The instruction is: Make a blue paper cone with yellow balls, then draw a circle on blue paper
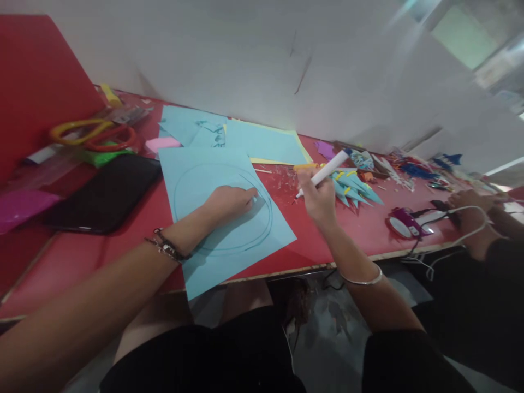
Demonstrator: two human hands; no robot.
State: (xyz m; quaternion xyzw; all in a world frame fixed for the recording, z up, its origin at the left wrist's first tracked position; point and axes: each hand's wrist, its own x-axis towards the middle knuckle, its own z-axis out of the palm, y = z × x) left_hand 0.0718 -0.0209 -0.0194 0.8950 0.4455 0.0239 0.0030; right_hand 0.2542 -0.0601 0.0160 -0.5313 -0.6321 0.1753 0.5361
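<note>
A light blue sheet of paper (216, 218) with a drawn circle lies on the red table (335, 229), its near corner hanging over the front edge. My left hand (229, 201) rests on the sheet inside the circle, fingers curled and pressed down on the paper. My right hand (317, 195) hovers just right of the sheet, closed around a white marker (325, 172) whose tip points down toward the table.
A black phone (104, 194) lies left of the sheet. Orange-handled scissors (92, 135) sit at the back left. More blue sheets (254, 141) lie behind. Blue paper spikes (356, 188) and scraps are on the right. Another person's hands (470, 210) work at the far right.
</note>
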